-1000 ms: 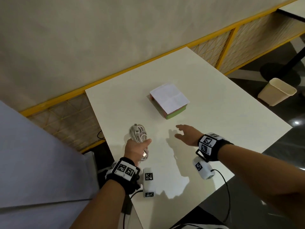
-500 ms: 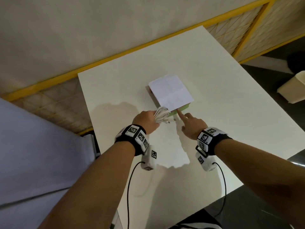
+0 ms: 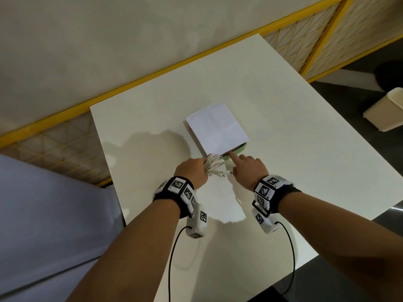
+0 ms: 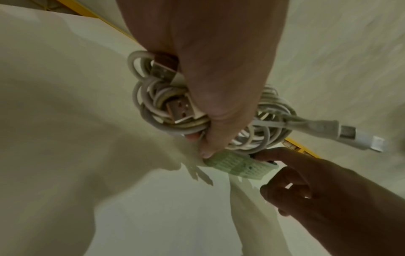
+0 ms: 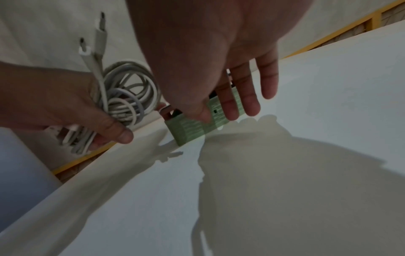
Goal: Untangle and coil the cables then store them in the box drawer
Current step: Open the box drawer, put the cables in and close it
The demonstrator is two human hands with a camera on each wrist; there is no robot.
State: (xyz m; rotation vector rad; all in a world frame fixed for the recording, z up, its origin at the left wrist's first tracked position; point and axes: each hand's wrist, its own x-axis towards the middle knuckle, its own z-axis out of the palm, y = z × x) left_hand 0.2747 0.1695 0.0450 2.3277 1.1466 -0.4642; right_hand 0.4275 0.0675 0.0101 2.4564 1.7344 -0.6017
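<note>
A bundle of coiled white cables (image 3: 214,164) sits in my left hand (image 3: 194,171), which grips it with fingers and thumb wrapped round; USB plugs (image 4: 179,110) stick out of the coil. The bundle hangs just off the near left corner of a small box (image 3: 218,125) topped with white paper. The box's green drawer front (image 5: 190,128) shows a dark gap behind it. My right hand (image 3: 244,166) is at that front, thumb (image 5: 201,114) on its face and index finger over its top edge, pinching it.
The box stands mid-way on a white table (image 3: 152,118). A yellow-framed mesh railing (image 3: 152,75) runs along the table's far side. On the floor to the right is a cream bin (image 3: 386,112). A pale grey surface (image 3: 43,214) lies to my left.
Both hands have moved forward to the box. The left carried the cable bundle from the near table to the drawer's corner. The right went from hovering open to pinching the drawer front.
</note>
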